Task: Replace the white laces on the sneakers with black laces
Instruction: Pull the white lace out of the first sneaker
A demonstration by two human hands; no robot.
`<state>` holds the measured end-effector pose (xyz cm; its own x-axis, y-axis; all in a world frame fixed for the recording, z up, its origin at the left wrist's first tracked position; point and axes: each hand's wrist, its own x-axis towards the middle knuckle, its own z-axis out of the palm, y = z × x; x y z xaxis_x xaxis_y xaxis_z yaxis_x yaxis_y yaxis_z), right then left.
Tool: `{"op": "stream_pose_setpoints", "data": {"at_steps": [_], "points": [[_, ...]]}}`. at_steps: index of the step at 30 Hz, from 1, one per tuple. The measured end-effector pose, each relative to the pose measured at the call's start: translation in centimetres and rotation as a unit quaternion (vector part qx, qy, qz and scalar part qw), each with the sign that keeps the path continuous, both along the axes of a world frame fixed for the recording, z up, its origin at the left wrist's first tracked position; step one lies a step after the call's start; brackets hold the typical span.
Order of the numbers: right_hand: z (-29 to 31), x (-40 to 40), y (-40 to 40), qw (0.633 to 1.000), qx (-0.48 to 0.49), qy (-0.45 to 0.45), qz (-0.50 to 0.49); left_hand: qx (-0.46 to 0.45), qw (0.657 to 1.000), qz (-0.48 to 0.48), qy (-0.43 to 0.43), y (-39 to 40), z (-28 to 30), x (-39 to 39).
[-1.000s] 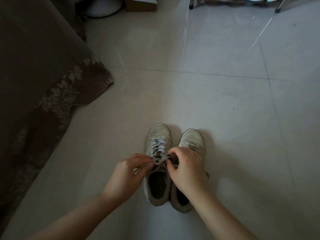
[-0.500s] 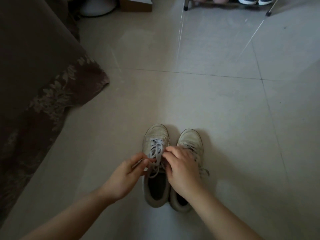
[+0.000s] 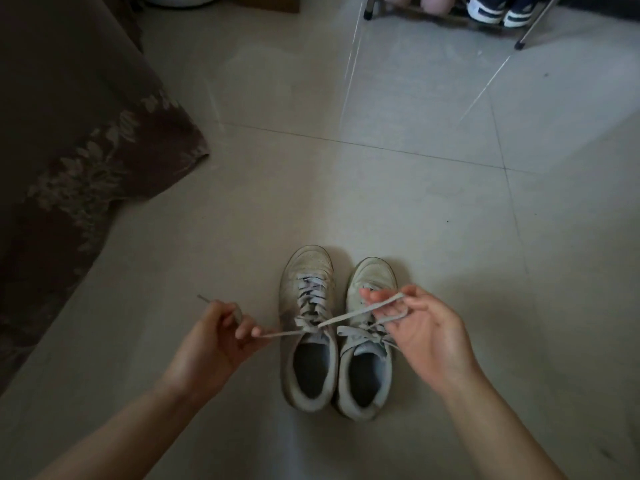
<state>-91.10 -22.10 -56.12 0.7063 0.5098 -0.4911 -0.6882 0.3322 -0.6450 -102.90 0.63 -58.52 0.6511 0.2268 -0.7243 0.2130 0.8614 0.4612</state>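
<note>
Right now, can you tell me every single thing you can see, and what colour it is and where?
sneakers: two, white, side by side on the floor, near centre.
white lace: one, untied, both ends pulled out sideways from the left sneaker.
floor: pale tiles.
cloth: one, brown, flower pattern, left side.
shoe rack: metal legs, top right, dark-and-white shoes on it.
left hand: pinches one lace end.
right hand: holds the other end.
</note>
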Motion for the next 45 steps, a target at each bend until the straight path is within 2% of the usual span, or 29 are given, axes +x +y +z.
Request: {"op": "stream_pose_setpoints", "data": {"at_steps": [2, 4, 5, 6, 7, 8, 9, 10, 11, 12, 13, 14, 16, 18, 20, 22, 26, 30, 34, 36, 42, 44, 45], "points": [[0.6, -0.2, 1.0, 0.999, 0.021, 0.045, -0.021, 0.08, 0.995, -0.055, 0.025, -0.6, 0.0, 0.7], [1.4, 0.0, 1.6, 0.998, -0.05, 0.035, -0.03, 0.212, 0.969, -0.128, 0.021, -1.1, 0.2, 1.0], [1.6, 0.2, 1.6, 0.995, -0.096, 0.008, -0.033, 0.289, 0.943, -0.161, 0.015, -1.0, 0.1, 0.9], [1.9, 0.5, 1.4, 0.99, -0.135, -0.024, -0.027, 0.376, 0.906, -0.196, 0.009, -0.9, 0.1, 0.8], [2.3, 0.7, 1.1, 0.982, -0.177, -0.063, -0.001, 0.471, 0.848, -0.241, 0.01, -0.7, -0.3, 0.6], [2.7, 0.8, 0.9, 0.966, -0.232, -0.105, 0.046, 0.563, 0.773, -0.291, 0.018, -0.6, -0.6, 0.4], [2.9, 0.8, 0.6, 0.936, -0.296, -0.146, 0.122, 0.639, 0.691, -0.337, 0.041, -0.5, -0.6, 0.1], [2.8, 0.6, 0.4, 0.889, -0.359, -0.179, 0.22, 0.698, 0.614, -0.364, 0.063, -0.6, -0.6, -0.2], [2.5, 0.3, 0.4, 0.83, -0.412, -0.21, 0.31, 0.74, 0.551, -0.379, 0.068, -0.9, -0.8, -0.5], [2.1, -0.2, 0.5, 0.763, -0.458, -0.262, 0.373, 0.759, 0.517, -0.392, 0.054, -1.3, -0.8, -0.6], [1.5, -0.8, 0.7, 0.697, -0.493, -0.343, 0.391, 0.776, 0.5, -0.384, 0.025, -1.6, -0.9, -0.6], [0.8, -1.3, 1.1, 0.653, -0.508, -0.424, 0.368, 0.794, 0.484, -0.367, -0.009, -2.1, -0.7, -0.5], [-0.3, -2.3, 2.2, 0.63, -0.492, -0.519, 0.303, 0.829, 0.438, -0.343, -0.055, -3.1, -0.5, 0.0], [-1.5, -2.6, 3.2, 0.598, -0.477, -0.584, 0.272, 0.842, 0.404, -0.354, -0.052, -3.6, -0.9, 0.6], [-2.7, -3.1, 3.8, 0.548, -0.486, -0.621, 0.279, 0.835, 0.394, -0.382, -0.037, -3.9, -1.5, 0.9], [-3.6, -3.4, 4.1, 0.525, -0.504, -0.631, 0.271, 0.832, 0.386, -0.398, -0.028, -4.1, -1.7, 1.3], [-4.8, -3.5, 4.4, 0.519, -0.507, -0.655, 0.211, 0.844, 0.376, -0.382, -0.017, -4.7, -1.8, 1.6], [-4.9, -3.9, 4.6, 0.468, -0.512, -0.69, 0.208, 0.859, 0.358, -0.365, -0.011, -4.7, -1.8, 1.0], [-5.2, -3.6, 5.1, 0.479, -0.506, -0.675, 0.243, 0.874, 0.323, -0.362, -0.026, -4.5, -2.1, 1.2], [-5.4, -3.3, 4.9, 0.467, -0.509, -0.678, 0.253, 0.873, 0.316, -0.37, -0.031, -4.6, -2.1, 1.4], [-5.0, -3.0, 3.9, 0.449, -0.507, -0.679, 0.283, 0.811, 0.388, -0.437, -0.029, -4.3, -1.4, 1.8], [-4.9, -3.4, 4.0, 0.466, -0.504, -0.67, 0.281, 0.791, 0.399, -0.46, -0.054, -3.9, -0.9, 2.2], [-5.0, -3.6, 4.0, 0.488, -0.501, -0.66, 0.275, 0.778, 0.407, -0.474, -0.063, -3.5, -1.0, 2.5]]}}
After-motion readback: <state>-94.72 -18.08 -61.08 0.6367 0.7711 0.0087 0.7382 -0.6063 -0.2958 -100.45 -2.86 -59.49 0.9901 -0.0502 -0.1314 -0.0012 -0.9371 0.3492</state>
